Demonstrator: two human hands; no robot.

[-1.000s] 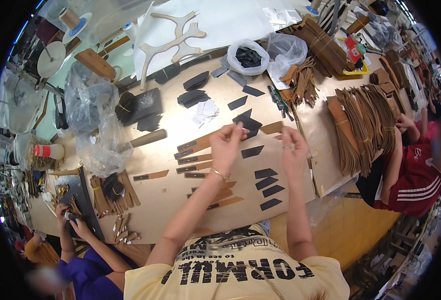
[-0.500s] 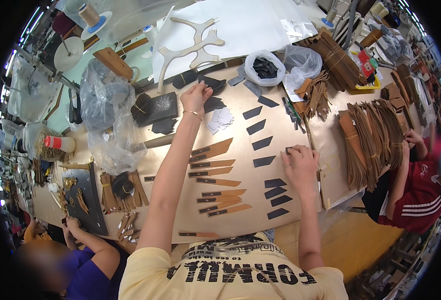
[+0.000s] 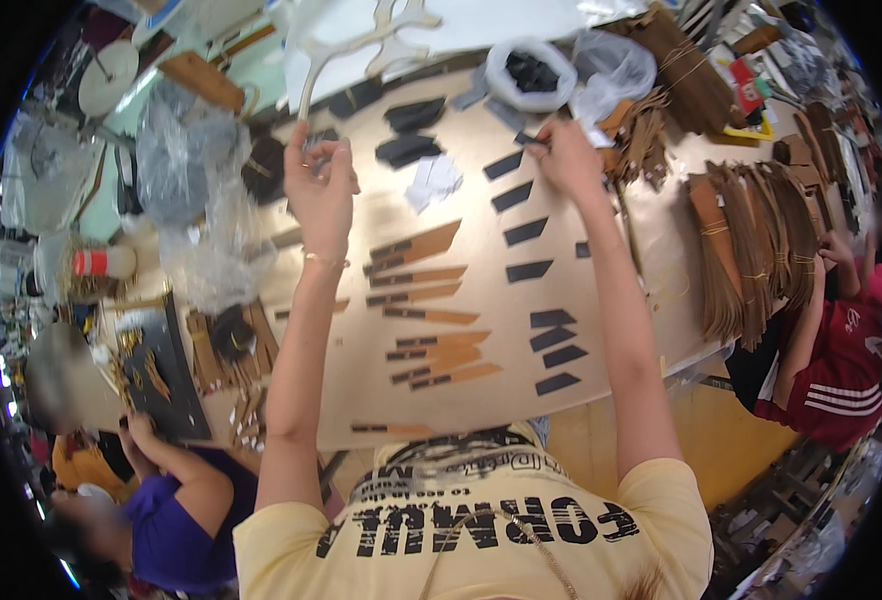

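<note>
My right hand point(image 3: 567, 160) pinches the end of a black slanted strip point(image 3: 529, 139) at the top of a column of similar black strips point(image 3: 525, 231). My left hand point(image 3: 321, 195) is raised over the dark pieces at the table's far left, fingers loosely bent and apart, with nothing visible in them. Beside it lie black piles point(image 3: 408, 150) and a stack of white paper slips point(image 3: 434, 184). Between my forearms are several brown leather strips point(image 3: 419, 246) with dark ends. A small dark piece point(image 3: 583, 249) lies by my right forearm.
A plastic bag of black pieces point(image 3: 531, 75) stands beyond my right hand. Bundled brown strips point(image 3: 751, 255) lie at the right, near another person's hands. Clear plastic bags point(image 3: 186, 150) and a dark board point(image 3: 161, 370) occupy the left, where a co-worker in purple point(image 3: 186, 520) sits.
My left hand has moved left, away from the black piles. My right hand has left the small dark piece and reached forward to the top strip. The view has shifted slightly.
</note>
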